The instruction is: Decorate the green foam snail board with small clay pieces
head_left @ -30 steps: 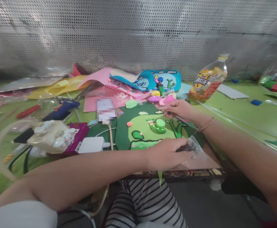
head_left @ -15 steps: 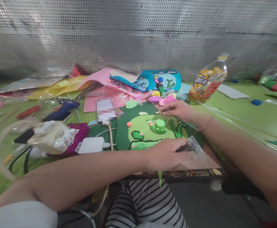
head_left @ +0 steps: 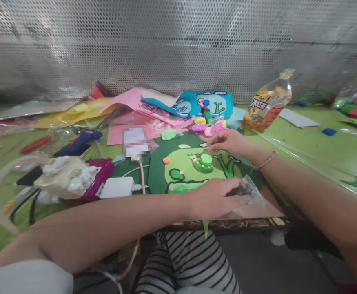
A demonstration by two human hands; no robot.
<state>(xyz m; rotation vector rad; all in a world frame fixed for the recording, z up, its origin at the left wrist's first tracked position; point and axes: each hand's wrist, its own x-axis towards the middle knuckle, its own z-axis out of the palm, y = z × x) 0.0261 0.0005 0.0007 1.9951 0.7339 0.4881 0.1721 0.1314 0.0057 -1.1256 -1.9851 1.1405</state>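
Note:
My left hand (head_left: pixel 216 198) lies at the table's front edge, its fingers closed on a clear plastic packet (head_left: pixel 251 191) with dark stuff inside, possibly black clay. Above it, my right hand (head_left: pixel 231 143) hovers over the far edge of a green craft card (head_left: pixel 158 173), fingers loosely bent and nothing visible between them. A small cream clay patch (head_left: pixel 203 144) sits by its fingertips, near another cream patch (head_left: pixel 184 146). On the card are a green clay snail (head_left: pixel 205 162), a dark-outlined plant (head_left: pixel 229 166) and an orange clay ball (head_left: pixel 166 160). My left hand and forearm hide its lower edge.
Behind the card lie clay lumps (head_left: pixel 199 128), pink sheets (head_left: pixel 120 130) and a blue picture card (head_left: pixel 227 100). A snack-labelled plastic bottle (head_left: pixel 267 104) leans at right. Leftward are a blue glue gun (head_left: pixel 86 139), a white adapter (head_left: pixel 117 188) and cables. A perforated metal panel (head_left: pixel 178 49) stands behind.
My right hand has shifted slightly right, away from the cream patch, showing more of it. My left hand keeps its place with the packet.

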